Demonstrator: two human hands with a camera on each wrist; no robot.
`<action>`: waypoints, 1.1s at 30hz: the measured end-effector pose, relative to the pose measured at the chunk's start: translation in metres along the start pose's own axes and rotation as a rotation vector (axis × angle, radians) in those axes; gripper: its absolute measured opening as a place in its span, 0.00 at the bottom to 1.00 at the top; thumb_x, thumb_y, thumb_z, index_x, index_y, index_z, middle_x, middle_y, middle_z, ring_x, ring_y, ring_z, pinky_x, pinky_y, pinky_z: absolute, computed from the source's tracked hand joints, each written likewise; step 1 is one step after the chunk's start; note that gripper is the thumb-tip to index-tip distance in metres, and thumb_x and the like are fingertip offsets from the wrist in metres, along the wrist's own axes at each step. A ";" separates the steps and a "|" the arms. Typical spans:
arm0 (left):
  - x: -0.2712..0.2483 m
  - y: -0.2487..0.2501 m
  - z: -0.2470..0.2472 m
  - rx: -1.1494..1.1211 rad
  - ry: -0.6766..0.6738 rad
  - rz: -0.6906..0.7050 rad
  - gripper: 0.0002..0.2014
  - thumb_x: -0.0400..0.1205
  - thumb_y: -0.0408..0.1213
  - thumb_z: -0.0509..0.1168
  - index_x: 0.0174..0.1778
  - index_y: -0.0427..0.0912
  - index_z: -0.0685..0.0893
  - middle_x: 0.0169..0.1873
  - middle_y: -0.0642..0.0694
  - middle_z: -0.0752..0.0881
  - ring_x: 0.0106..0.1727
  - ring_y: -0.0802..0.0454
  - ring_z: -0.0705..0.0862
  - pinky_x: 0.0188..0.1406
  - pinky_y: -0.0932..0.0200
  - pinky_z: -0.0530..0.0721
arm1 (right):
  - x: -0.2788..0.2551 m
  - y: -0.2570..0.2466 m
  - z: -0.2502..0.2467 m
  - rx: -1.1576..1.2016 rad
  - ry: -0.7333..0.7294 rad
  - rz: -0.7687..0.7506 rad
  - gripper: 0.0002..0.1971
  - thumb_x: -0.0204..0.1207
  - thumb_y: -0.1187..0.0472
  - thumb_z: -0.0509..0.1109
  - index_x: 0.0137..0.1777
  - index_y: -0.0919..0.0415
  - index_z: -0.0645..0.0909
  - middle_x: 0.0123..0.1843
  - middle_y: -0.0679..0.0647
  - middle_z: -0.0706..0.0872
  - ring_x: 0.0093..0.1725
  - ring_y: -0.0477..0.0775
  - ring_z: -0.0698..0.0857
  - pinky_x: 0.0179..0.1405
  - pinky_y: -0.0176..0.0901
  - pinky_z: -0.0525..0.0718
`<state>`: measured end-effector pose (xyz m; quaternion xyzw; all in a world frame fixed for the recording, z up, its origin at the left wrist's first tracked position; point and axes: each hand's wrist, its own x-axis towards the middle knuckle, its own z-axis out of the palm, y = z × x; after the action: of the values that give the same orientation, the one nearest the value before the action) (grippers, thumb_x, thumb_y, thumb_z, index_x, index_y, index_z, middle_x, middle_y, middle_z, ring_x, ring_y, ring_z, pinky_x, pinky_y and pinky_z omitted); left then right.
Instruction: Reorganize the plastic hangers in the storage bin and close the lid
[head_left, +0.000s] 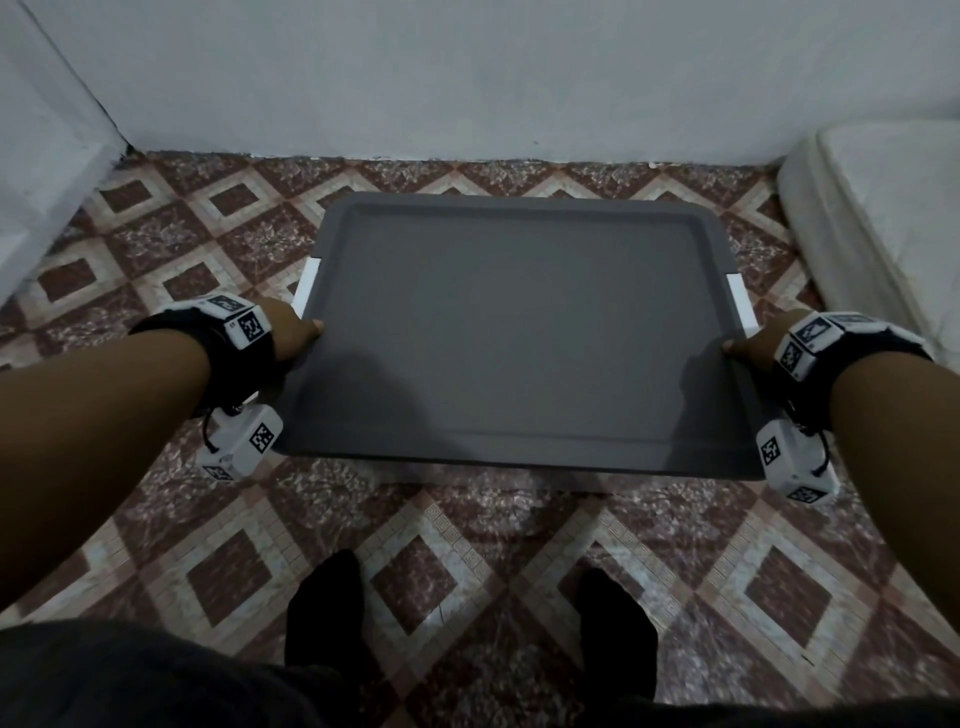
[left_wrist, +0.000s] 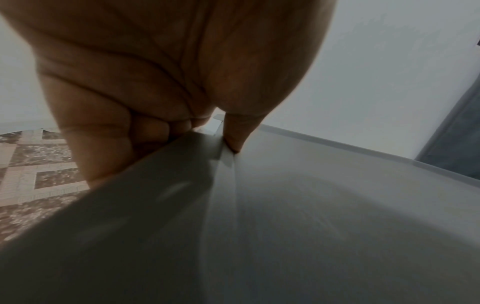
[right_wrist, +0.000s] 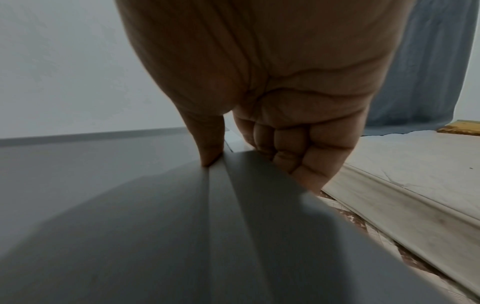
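Observation:
A grey rectangular lid (head_left: 524, 332) covers the storage bin on the tiled floor; only the bin's white latches (head_left: 310, 278) show at its sides. My left hand (head_left: 296, 332) grips the lid's left edge, thumb on top and fingers curled under the rim. In the left wrist view the left hand (left_wrist: 202, 135) pinches the lid (left_wrist: 311, 226) the same way. My right hand (head_left: 748, 348) grips the right edge, and in the right wrist view the right hand (right_wrist: 241, 156) has its thumb on the lid (right_wrist: 130, 226) and fingers curled under. The hangers are hidden.
A white wall (head_left: 467, 78) runs close behind the bin. A white mattress (head_left: 883, 218) lies on the floor at the right, also seen as the mattress (right_wrist: 415, 164) beside my right hand. My feet in black socks (head_left: 327, 613) stand in front of the bin.

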<state>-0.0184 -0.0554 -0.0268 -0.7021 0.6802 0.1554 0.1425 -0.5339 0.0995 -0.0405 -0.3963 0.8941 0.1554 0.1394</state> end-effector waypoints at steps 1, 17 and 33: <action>0.001 -0.001 0.000 0.001 -0.003 -0.003 0.27 0.88 0.52 0.57 0.57 0.26 0.83 0.52 0.30 0.84 0.48 0.37 0.80 0.49 0.51 0.76 | 0.001 0.000 0.001 0.004 0.005 -0.004 0.39 0.77 0.32 0.63 0.71 0.68 0.77 0.65 0.66 0.84 0.60 0.65 0.84 0.54 0.47 0.80; 0.008 -0.011 0.006 0.074 0.005 0.039 0.31 0.87 0.57 0.53 0.61 0.29 0.83 0.57 0.30 0.84 0.55 0.34 0.83 0.55 0.48 0.79 | 0.011 0.002 0.009 0.055 0.046 0.010 0.38 0.77 0.36 0.67 0.75 0.66 0.73 0.72 0.66 0.79 0.67 0.67 0.81 0.61 0.51 0.77; 0.008 -0.014 0.014 0.051 0.043 0.030 0.33 0.86 0.60 0.52 0.60 0.29 0.83 0.56 0.30 0.84 0.48 0.37 0.81 0.50 0.50 0.79 | -0.004 0.002 0.007 0.087 0.045 0.018 0.34 0.77 0.36 0.67 0.66 0.69 0.80 0.61 0.68 0.85 0.49 0.65 0.81 0.47 0.47 0.77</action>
<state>-0.0045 -0.0562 -0.0429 -0.6911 0.6973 0.1251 0.1434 -0.5323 0.1064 -0.0451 -0.3851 0.9065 0.1084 0.1348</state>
